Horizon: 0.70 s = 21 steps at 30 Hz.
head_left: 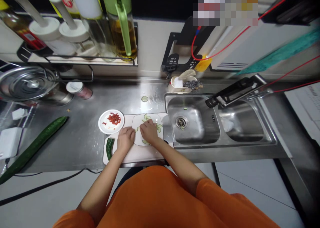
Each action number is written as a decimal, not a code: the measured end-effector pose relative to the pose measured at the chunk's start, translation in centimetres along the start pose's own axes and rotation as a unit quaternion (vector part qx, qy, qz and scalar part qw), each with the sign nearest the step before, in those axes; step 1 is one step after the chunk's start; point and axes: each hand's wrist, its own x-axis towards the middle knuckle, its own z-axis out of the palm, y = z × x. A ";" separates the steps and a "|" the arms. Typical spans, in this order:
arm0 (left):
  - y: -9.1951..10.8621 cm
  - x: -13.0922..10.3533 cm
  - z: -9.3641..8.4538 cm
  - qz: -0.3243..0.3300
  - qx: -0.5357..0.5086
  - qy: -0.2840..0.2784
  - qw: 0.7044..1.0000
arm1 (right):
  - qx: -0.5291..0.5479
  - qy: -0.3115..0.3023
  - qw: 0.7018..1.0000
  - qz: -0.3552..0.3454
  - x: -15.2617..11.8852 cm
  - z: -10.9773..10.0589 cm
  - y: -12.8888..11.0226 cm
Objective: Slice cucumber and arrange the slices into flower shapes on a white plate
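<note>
A clear-looking square plate point(140, 140) with a dark rim line sits on the white cutting board point(140, 157). Thin cucumber slices point(159, 128) lie around it, some of them curved halves. Over its middle is my right hand point(149, 132), fingers pinched together at a small cucumber slice point(138, 129). My left hand point(125, 138) rests at the plate's left edge with curled fingers; what they hold, if anything, is hidden. Left of that hand, a cut piece of cucumber point(109, 148) lies on the board. Chopped red pieces point(114, 118) fill part of a round white plate point(101, 124).
To the right is a double steel sink point(195, 121) with a faucet point(235, 94). A long cucumber point(37, 144) lies at left, near a lidded pot point(55, 94) and a small jar point(79, 89). Behind, a rack point(100, 61) carries bottles. One round cucumber slice point(144, 98) lies on the counter.
</note>
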 end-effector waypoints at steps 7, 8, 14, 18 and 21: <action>0.8 -2.0 -0.1 0.049 0.078 -0.025 0.995 | -0.013 0.037 0.998 -0.055 -3.0 1.5 -0.1; 0.9 -2.1 -0.1 0.044 0.089 -0.028 0.995 | -0.016 0.039 0.997 -0.059 -3.2 1.7 -0.1; 1.2 -2.4 0.1 0.032 0.112 -0.039 0.992 | -0.034 0.038 0.997 -0.066 -3.1 2.1 0.0; 1.2 -2.4 0.1 0.026 0.116 -0.042 0.992 | -0.040 0.033 0.997 -0.064 -3.0 2.0 0.0; 1.3 -2.4 0.1 0.022 0.114 -0.043 0.992 | -0.042 0.028 0.997 -0.063 -3.0 1.8 -0.1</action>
